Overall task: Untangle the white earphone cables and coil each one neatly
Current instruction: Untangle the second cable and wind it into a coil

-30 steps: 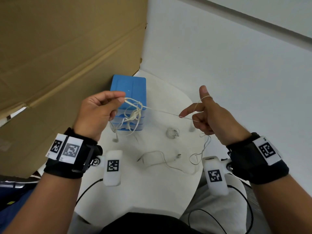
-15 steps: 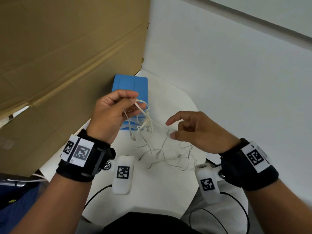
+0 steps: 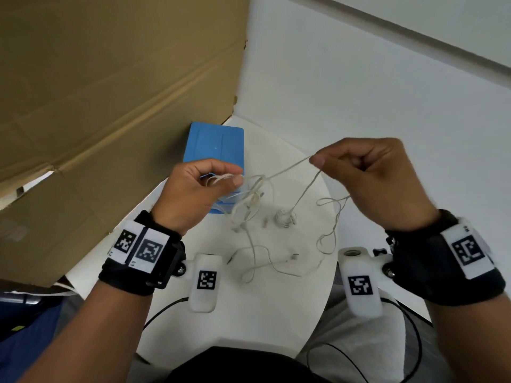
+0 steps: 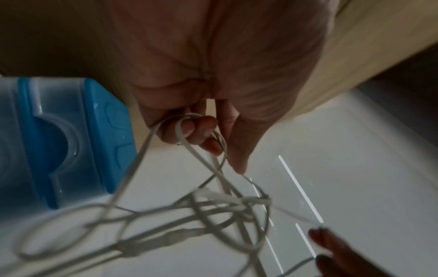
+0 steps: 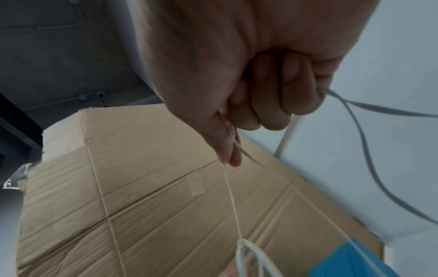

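A knot of white earphone cables [image 3: 253,199] hangs in the air over the round white table [image 3: 265,308]. My left hand [image 3: 221,179] pinches several looped strands of the cables [image 4: 187,131] between thumb and fingers. My right hand [image 3: 323,161], raised to the right, pinches a strand of the cables [image 5: 231,148] that runs taut to the knot. More cable trails from the right fist down to the table [image 3: 329,230]. A small coiled earphone [image 3: 284,217] lies on the table beneath. Another loose cable [image 3: 273,264] lies nearer me.
A blue plastic box [image 3: 214,149] stands at the table's back, just behind my left hand. A large brown cardboard sheet [image 3: 110,106] rises on the left. White wall fills the right. The table's round edge falls off at right and front.
My right hand rose and moved right, pinching a strand and pulling it taut from the knot. My left hand kept its grip and shifted little.
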Demonstrator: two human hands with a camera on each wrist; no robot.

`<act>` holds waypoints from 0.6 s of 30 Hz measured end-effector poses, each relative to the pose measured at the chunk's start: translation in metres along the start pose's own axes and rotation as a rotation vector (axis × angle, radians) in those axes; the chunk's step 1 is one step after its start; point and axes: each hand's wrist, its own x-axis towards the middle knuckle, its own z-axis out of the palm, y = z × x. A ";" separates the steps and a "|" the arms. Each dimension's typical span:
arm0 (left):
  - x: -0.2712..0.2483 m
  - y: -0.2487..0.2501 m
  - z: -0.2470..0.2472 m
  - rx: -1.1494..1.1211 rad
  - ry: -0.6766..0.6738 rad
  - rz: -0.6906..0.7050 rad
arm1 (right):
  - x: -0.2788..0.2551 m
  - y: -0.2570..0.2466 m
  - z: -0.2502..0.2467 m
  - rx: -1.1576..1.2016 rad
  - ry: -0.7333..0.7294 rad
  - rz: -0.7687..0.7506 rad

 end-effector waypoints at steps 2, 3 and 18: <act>0.000 -0.004 0.002 0.073 -0.019 0.004 | 0.000 -0.009 -0.002 -0.007 0.015 -0.059; 0.000 -0.007 0.002 0.107 -0.016 0.003 | -0.001 -0.015 -0.001 -0.012 0.016 -0.089; 0.003 -0.056 -0.003 0.422 -0.097 -0.323 | 0.011 -0.084 -0.019 -0.133 0.283 -0.375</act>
